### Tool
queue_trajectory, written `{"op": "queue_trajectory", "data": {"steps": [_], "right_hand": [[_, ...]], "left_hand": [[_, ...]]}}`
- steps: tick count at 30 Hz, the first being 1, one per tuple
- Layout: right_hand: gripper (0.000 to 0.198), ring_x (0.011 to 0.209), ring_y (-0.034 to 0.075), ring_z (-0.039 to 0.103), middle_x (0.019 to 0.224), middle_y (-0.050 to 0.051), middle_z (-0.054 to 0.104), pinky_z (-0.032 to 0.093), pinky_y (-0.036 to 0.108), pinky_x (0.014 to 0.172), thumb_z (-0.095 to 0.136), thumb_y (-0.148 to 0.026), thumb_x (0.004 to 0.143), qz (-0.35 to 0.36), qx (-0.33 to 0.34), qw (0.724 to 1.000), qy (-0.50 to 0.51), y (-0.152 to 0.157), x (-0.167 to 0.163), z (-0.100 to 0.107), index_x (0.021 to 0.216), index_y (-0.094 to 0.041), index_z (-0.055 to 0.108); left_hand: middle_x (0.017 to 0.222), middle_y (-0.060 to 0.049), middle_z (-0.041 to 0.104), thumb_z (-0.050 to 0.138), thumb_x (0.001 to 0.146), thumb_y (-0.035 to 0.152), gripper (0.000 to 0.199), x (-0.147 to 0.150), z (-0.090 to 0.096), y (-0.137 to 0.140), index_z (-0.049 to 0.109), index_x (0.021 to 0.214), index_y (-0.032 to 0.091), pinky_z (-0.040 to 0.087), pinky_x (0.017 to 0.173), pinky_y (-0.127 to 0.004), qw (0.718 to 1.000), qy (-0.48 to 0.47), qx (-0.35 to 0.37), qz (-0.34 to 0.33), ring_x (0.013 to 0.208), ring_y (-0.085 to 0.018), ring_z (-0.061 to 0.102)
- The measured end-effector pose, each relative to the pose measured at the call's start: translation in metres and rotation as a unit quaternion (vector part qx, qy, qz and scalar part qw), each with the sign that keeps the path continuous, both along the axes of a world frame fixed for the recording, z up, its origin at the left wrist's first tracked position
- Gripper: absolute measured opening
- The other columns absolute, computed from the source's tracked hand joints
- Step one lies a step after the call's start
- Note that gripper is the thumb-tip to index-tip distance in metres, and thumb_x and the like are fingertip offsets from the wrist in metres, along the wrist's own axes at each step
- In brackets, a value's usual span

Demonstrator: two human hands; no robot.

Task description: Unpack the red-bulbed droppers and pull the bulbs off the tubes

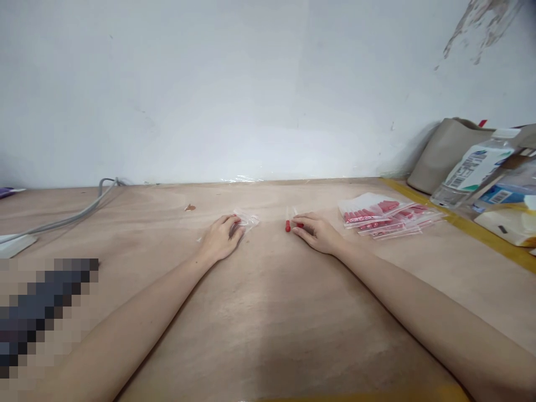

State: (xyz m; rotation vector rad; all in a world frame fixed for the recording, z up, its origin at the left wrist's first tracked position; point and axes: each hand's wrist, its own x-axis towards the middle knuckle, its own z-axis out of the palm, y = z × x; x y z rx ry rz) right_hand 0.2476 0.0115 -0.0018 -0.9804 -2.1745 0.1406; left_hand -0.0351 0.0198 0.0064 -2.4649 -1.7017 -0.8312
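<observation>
My left hand rests on the wooden table, its thumb and fingers closed on a small clear plastic bag. A bit of red shows at its fingertips. To the right, my right hand has its fingers curled round a thin clear tube with a red end, which they partly cover. Just left of those fingertips, another red-ended clear tube lies on the table, pointing away from me. Further right is a pile of clear zip bags filled with several similar red-ended pieces.
A plastic bottle leans by a beige container at the right, beyond yellow tape. A grey cable runs across the left. A white wall closes off the back. A small brown scrap lies left of centre.
</observation>
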Motion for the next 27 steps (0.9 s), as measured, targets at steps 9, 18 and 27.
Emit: {"op": "queue_trajectory", "data": {"steps": [9,18,27], "right_hand": [[0.028,0.100,0.021,0.054,0.106,0.012,0.060,0.042,0.037,0.090,0.041,-0.027,0.084,-0.131,0.040,0.988,0.067,0.007,0.001,-0.005,0.099,-0.016,0.062],[0.025,0.064,0.014,0.055,0.077,0.006,0.061,0.044,0.027,0.062,0.049,-0.029,0.079,-0.147,-0.022,0.988,0.039,0.006,0.004,-0.005,0.058,-0.017,0.058],[0.019,0.066,0.014,0.053,0.075,0.004,0.059,0.044,0.028,0.063,0.053,-0.034,0.078,-0.069,-0.053,0.995,0.048,0.003,0.002,0.000,0.073,-0.017,0.062]], "left_hand": [[0.116,-0.008,0.055,0.042,0.083,0.037,0.034,0.000,0.002,-0.001,0.056,0.108,0.018,0.040,0.093,-0.038,1.000,0.011,-0.001,-0.004,0.107,-0.024,0.051],[0.115,-0.006,0.056,0.041,0.083,0.037,0.034,-0.001,-0.001,0.001,0.056,0.108,0.019,0.040,0.092,-0.034,1.000,0.028,0.009,0.000,0.105,-0.021,0.052],[0.115,-0.008,0.055,0.044,0.082,0.036,0.031,0.009,0.011,-0.008,0.059,0.104,0.020,0.034,0.092,-0.042,0.981,0.134,0.136,-0.020,0.108,-0.027,0.047]]}}
